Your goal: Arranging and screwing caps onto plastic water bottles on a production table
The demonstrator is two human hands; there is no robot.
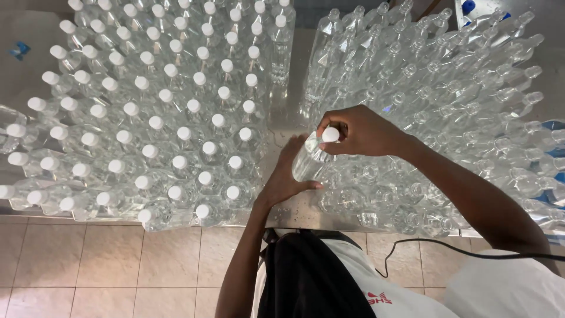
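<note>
The landmark is the clear plastic bottle [310, 158] that stands in the narrow gap in the middle of the steel surface [297, 217].

Far to the left of this bottle stands a dense block of capped bottles [147, 118] with white caps, in close rows, and the nearest row is just at the front edge of the surface. Directly left of the bottle, the left hand [286, 176] is wrapped around its body, the fingers curled and gripping the lower part. On top of the bottle sits a white cap [330, 134], and the right hand [360, 131] is closed over it, the fingertips pinching the cap from above. To the right of the bottle is the block of uncapped bottles [435, 100], open at the neck and touching one another.

To do the step well, I judge that the left hand should keep the bottle upright and firm while the right hand turns the cap straight, not tilted, so the thread catches.

The free room is small: only the gap around the bottle and a bare strip of surface in front of it. The front edge is near, with tiled floor [106, 271] below it. A black cable [471, 252] hangs under the right forearm, so a wide elbow movement could knock the open bottles.
</note>
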